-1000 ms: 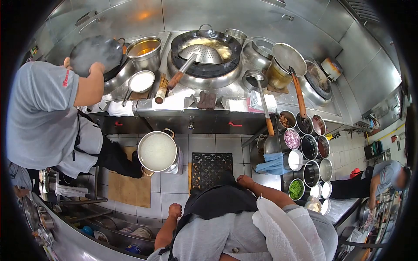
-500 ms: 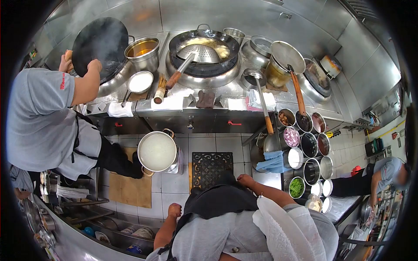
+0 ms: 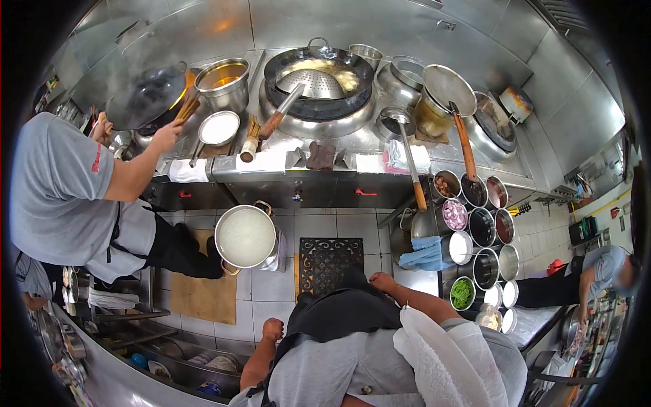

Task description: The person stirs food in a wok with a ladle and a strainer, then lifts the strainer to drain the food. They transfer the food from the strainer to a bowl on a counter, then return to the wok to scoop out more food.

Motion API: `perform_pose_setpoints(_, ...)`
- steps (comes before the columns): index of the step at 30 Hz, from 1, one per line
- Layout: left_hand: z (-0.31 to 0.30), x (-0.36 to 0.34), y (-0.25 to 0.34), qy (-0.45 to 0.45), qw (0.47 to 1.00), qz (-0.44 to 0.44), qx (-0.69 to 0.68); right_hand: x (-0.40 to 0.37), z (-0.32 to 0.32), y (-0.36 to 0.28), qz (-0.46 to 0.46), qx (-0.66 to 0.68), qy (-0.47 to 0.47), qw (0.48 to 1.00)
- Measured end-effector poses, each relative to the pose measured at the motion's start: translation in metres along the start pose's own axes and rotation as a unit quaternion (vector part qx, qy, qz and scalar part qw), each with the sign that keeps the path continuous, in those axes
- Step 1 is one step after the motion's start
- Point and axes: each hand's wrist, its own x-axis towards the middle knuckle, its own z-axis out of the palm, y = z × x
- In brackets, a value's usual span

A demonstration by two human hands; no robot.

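My left hand [image 3: 272, 330] hangs low at my side, its fingers curled into a loose fist with nothing showing in them. At the other side, my right hand [image 3: 383, 281] is curled closed as well, near the dark perforated floor mat [image 3: 331, 266], and touches nothing I can see. Ahead of me, a large wok [image 3: 274, 68] of bubbling oil with pale food stands on the range. A perforated skimmer [image 3: 313, 84] with a wooden handle lies across it. A bamboo brush [image 3: 249, 141] rests at the range's front, left of the wok.
A pot of whitish liquid [image 3: 245, 236] stands front left. Right are a ladle [image 3: 411, 159], a strainer [image 3: 447, 88] over a pot, chopped onion [image 3: 454, 214] and chopped greens [image 3: 462, 293]. A co-worker [image 3: 61, 183] works at the left wok; another person [image 3: 603, 268] stands far right.
The co-worker's wok at left has come down from its raised tilt. That person's right hand has moved toward me and now holds a bamboo brush. My own hands have stayed put.
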Motion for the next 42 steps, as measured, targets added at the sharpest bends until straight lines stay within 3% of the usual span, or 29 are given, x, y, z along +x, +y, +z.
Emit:
perform_pose_setpoints(2, 0.0, 0.001, -0.001, -0.004, 1.0, -0.005, -0.016, 0.007, 0.005, 0.01, -0.045, -0.015, 0.02, 0.999)
perform_pose_setpoints(5, 0.002, 0.005, -0.003, -0.01, 0.997, -0.036, -0.064, 0.006, 0.004, 0.008, -0.043, -0.048, 0.034, 0.997)
perform_pose_setpoints(7, 0.005, 0.013, -0.013, -0.021, 0.999, 0.04, -0.008, 0.001, -0.009, -0.001, 0.042, 0.073, 0.012, 0.996)
perform_pose_setpoints(8, 0.005, 0.018, -0.026, -0.031, 0.988, 0.134, 0.071, 0.002, -0.015, -0.005, 0.085, 0.133, 0.001, 0.987)
perform_pose_setpoints(10, 0.006, 0.02, -0.025, -0.033, 0.982, 0.156, 0.104, 0.01, -0.033, 0.006, 0.11, 0.348, 0.018, 0.931)
perform_pose_setpoints(11, 0.008, 0.015, -0.014, -0.024, 0.995, 0.084, 0.057, 0.014, -0.041, 0.011, 0.121, 0.45, 0.026, 0.884)
perform_pose_setpoints(13, 0.012, 0.019, -0.015, -0.023, 0.999, 0.03, 0.033, 0.005, -0.076, -0.016, 0.116, 0.426, 0.136, 0.887)
perform_pose_setpoints(16, 0.014, 0.035, -0.028, 0.0, 0.974, 0.164, 0.159, 0.001, -0.138, -0.049, 0.033, 0.399, 0.146, 0.905)
perform_pose_setpoints(18, 0.01, 0.031, -0.026, 0.065, 0.882, 0.335, 0.325, 0.006, -0.17, -0.061, -0.02, 0.358, 0.197, 0.913)
perform_pose_setpoints(22, 0.012, 0.038, 0.003, 0.038, 0.955, 0.188, 0.226, 0.015, -0.211, -0.061, 0.024, 0.442, 0.213, 0.871)
perform_pose_setpoints(24, 0.011, 0.04, 0.043, -0.002, 0.989, 0.058, 0.134, 0.022, -0.219, -0.047, 0.061, 0.492, 0.175, 0.85)
perform_pose_setpoints(27, 0.01, 0.054, 0.092, 0.061, 0.996, 0.001, -0.065, 0.033, -0.236, -0.027, 0.059, 0.617, 0.155, 0.769)
perform_pose_setpoints(31, -0.022, 0.114, 0.158, 0.094, 0.982, 0.074, -0.149, 0.01, -0.3, -0.08, -0.022, 0.729, 0.071, 0.681)
perform_pose_setpoints(34, -0.075, 0.122, 0.255, 0.167, 0.968, 0.175, -0.059, 0.04, -0.333, -0.09, -0.081, 0.572, 0.073, 0.813)
perform_pose_setpoints(36, -0.104, 0.089, 0.341, 0.212, 0.938, 0.252, -0.107, 0.038, -0.358, -0.108, -0.103, 0.646, 0.058, 0.754)
perform_pose_setpoints(37, -0.12, 0.09, 0.367, 0.226, 0.907, 0.337, -0.114, 0.031, -0.369, -0.119, -0.115, 0.68, 0.05, 0.723)
perform_pose_setpoints(40, -0.148, 0.068, 0.435, 0.305, 0.891, 0.325, -0.086, -0.009, -0.377, -0.133, -0.152, 0.653, 0.046, 0.74)
perform_pose_setpoints(42, -0.159, 0.049, 0.473, 0.394, 0.849, 0.348, 0.051, -0.013, -0.385, -0.139, -0.171, 0.612, 0.035, 0.771)
